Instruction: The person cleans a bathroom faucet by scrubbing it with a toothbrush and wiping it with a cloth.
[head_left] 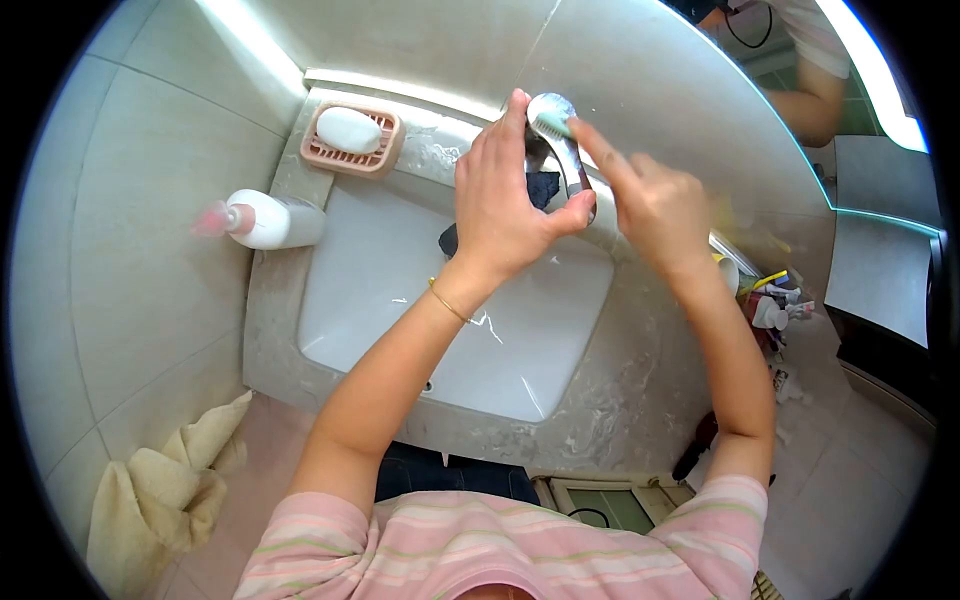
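Hard to make out is the shiny long-necked piece (566, 150) above the white basin (450, 330): the left hand (503, 205) covers part of it, and its lower end goes out of sight by the thumb, so I can't tell whether it is fixed or held. The left fingers stand straight and close together, the thumb well spread, with the piece running between; their grip can't be told. The right hand (660, 205) is blurred, its index finger reaching onto or right beside the piece's rounded head, the others curled; whether they hold anything can't be seen. A dark cloth-like thing (543, 188) shows in two bits around the left hand. The left forearm crosses the basin, whose surface spreads to both sides. Wall and mirror (880, 100) bound the counter (620, 370); a soap dish (312, 152) and pump bottle (275, 220) sit at the basin's far left, and a cup (727, 272) is partly hidden behind the right forearm.
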